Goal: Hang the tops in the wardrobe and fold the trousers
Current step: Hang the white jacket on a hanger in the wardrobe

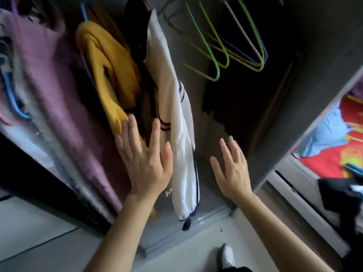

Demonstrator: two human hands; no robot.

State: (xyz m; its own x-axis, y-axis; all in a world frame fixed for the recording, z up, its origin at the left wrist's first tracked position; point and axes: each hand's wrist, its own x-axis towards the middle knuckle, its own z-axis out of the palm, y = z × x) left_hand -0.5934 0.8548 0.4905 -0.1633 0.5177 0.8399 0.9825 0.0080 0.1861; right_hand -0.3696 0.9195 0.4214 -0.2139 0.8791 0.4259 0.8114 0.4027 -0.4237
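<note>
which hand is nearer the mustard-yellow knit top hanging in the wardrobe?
Left. The left hand is open, its fingertips at the lower edge of the mustard-yellow knit top. The right hand is open too, farther right, beyond the hanging white garment.

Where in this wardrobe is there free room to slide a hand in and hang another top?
The free stretch lies right of the white top, under the empty hangers, in front of the right hand. Left of it is crowded: yellow top, dark garment and purple top press together, with the left hand open against them.
</note>
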